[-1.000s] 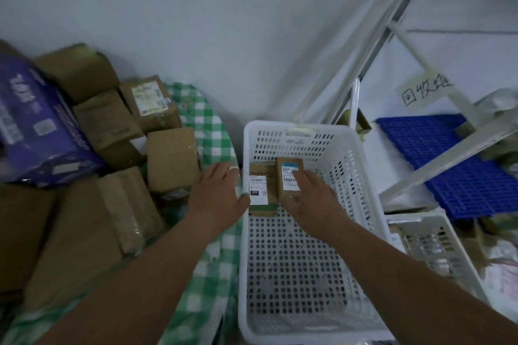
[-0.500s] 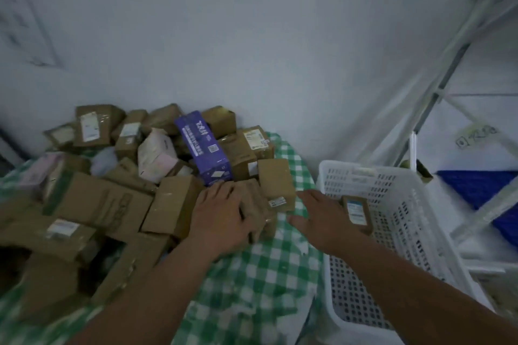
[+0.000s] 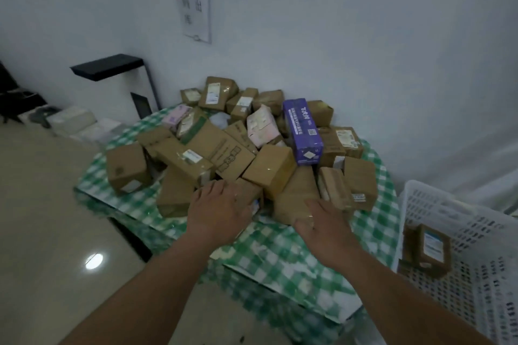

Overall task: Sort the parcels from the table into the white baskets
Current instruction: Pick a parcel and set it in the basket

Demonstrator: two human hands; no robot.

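Left hand [image 3: 220, 209] lies spread over a small box [image 3: 249, 193] at frame centre; right hand [image 3: 325, 221] rests flat, fingers straight, on a brown parcel [image 3: 297, 196]. Best to curl round one box each before lifting toward the basket [image 3: 459, 232], lower right

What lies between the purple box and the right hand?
In the head view, brown cardboard parcels fill the stretch from the purple box down to the right hand, which rests on the nearest one.
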